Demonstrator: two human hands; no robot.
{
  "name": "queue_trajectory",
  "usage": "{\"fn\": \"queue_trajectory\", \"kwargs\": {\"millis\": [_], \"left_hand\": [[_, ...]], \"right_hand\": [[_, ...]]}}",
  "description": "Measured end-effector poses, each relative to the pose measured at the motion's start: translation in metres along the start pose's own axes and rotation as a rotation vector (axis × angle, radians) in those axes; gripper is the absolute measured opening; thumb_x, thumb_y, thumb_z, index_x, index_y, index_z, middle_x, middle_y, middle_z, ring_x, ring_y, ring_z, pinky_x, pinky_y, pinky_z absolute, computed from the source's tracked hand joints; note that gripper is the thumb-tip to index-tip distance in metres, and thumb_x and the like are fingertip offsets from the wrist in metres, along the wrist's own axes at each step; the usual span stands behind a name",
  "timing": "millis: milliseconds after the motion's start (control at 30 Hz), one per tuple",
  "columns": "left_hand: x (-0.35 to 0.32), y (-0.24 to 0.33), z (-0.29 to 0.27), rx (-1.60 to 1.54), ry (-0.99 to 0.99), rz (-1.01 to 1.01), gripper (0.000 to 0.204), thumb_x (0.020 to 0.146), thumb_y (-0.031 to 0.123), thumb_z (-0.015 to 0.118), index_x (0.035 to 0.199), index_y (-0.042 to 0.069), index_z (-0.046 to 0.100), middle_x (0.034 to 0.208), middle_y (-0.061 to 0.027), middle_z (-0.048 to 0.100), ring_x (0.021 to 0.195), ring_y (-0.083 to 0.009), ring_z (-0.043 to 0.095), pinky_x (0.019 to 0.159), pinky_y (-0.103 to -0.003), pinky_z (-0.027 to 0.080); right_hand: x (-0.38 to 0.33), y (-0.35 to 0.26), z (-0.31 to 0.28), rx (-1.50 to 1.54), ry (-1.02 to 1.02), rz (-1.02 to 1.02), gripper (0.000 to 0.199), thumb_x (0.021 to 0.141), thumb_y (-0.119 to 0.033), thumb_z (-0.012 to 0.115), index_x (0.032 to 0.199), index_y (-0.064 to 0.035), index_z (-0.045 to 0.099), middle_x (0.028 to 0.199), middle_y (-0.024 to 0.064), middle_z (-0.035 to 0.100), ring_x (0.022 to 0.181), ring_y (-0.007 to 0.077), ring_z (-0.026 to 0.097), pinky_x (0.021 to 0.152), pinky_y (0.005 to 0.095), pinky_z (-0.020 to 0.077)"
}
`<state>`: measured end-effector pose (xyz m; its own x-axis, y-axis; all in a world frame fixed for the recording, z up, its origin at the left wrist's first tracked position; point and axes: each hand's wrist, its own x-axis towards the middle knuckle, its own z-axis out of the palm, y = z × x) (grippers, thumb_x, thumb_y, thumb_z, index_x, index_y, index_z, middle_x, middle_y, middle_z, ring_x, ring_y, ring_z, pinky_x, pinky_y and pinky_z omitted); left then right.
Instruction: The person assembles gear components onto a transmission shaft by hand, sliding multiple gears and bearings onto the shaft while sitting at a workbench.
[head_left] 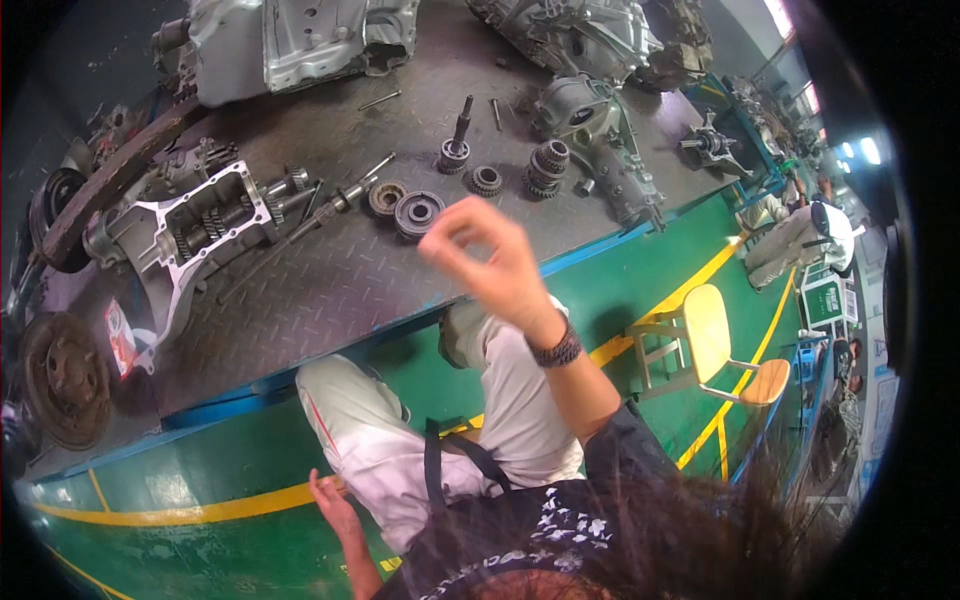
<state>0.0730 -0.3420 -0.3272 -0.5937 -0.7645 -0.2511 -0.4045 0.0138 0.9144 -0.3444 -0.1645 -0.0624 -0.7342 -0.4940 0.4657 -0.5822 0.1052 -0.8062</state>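
My right hand (pixel 490 262) is raised over the front edge of the metal workbench (pixel 330 290), thumb and fingers curled into a ring. Nothing shows between its slightly blurred fingertips. Just beyond them lies a round metal gear (pixel 419 213), touching or almost touching a brownish gear ring (pixel 388 197). A smaller gear (pixel 486 181), an upright shaft with a gear base (pixel 455 150) and a stacked gear cluster (pixel 546 168) stand farther back. Down beside my left knee, my left hand (pixel 335 503) hangs empty with its fingers apart.
An opened gearbox housing (pixel 190 225) and a long shaft (pixel 330 207) occupy the bench's left. Large castings (pixel 300 50) line the back; another housing (pixel 610 155) stands right. A rusty disc (pixel 62 380) sits far left. On the green floor is a chair (pixel 707 335); people (pixel 800 235) are beyond.
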Motion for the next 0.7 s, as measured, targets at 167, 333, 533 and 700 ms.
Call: {"fn": "queue_trajectory", "kwargs": {"millis": [167, 333, 533, 700], "left_hand": [[0.012, 0.095, 0.044, 0.004, 0.123, 0.146, 0.05, 0.101, 0.025, 0.052, 0.143, 0.001, 0.042, 0.111, -0.0103, 0.056, 0.102, -0.0217, 0.053, 0.093, -0.034, 0.044], [0.061, 0.143, 0.1, 0.109, -0.569, 0.208, 0.046, 0.101, 0.036, 0.051, 0.135, 0.004, 0.053, 0.115, -0.0194, 0.064, 0.105, -0.0318, 0.062, 0.094, -0.039, 0.047], [0.156, 0.038, 0.174, 0.506, -0.883, 0.136, 0.049, 0.101, 0.039, 0.048, 0.134, 0.002, 0.052, 0.124, -0.0271, 0.062, 0.118, -0.0388, 0.059, 0.099, -0.044, 0.047], [0.165, 0.042, 0.175, 0.465, -0.895, 0.158, 0.05, 0.101, 0.042, 0.045, 0.133, 0.005, 0.053, 0.12, -0.0217, 0.066, 0.111, -0.0399, 0.062, 0.098, -0.044, 0.048]], "right_hand": [[0.036, 0.073, -0.103, 0.063, 0.748, 0.141, 0.035, 0.106, -0.03, 0.048, 0.1, 0.0002, 0.065, 0.09, 0.0041, 0.065, 0.082, 0.0113, 0.062, 0.076, 0.0269, 0.0487], [0.056, 0.166, -0.142, -0.715, 0.629, 0.355, 0.102, 0.079, -0.06, 0.075, 0.142, 0.0092, 0.037, 0.134, 0.0298, 0.05, 0.124, 0.0375, 0.051, 0.106, 0.0422, 0.0409], [0.034, 0.182, -0.12, -0.767, 0.512, 0.394, 0.127, 0.065, -0.054, 0.088, 0.153, 0.0031, 0.016, 0.142, 0.0304, 0.047, 0.127, 0.0374, 0.054, 0.107, 0.0416, 0.0427], [0.022, 0.184, -0.133, -0.651, 0.496, 0.324, 0.115, 0.068, -0.04, 0.089, 0.154, -0.002, 0.021, 0.124, 0.0236, 0.064, 0.113, 0.0322, 0.065, 0.098, 0.0393, 0.0497]]}}
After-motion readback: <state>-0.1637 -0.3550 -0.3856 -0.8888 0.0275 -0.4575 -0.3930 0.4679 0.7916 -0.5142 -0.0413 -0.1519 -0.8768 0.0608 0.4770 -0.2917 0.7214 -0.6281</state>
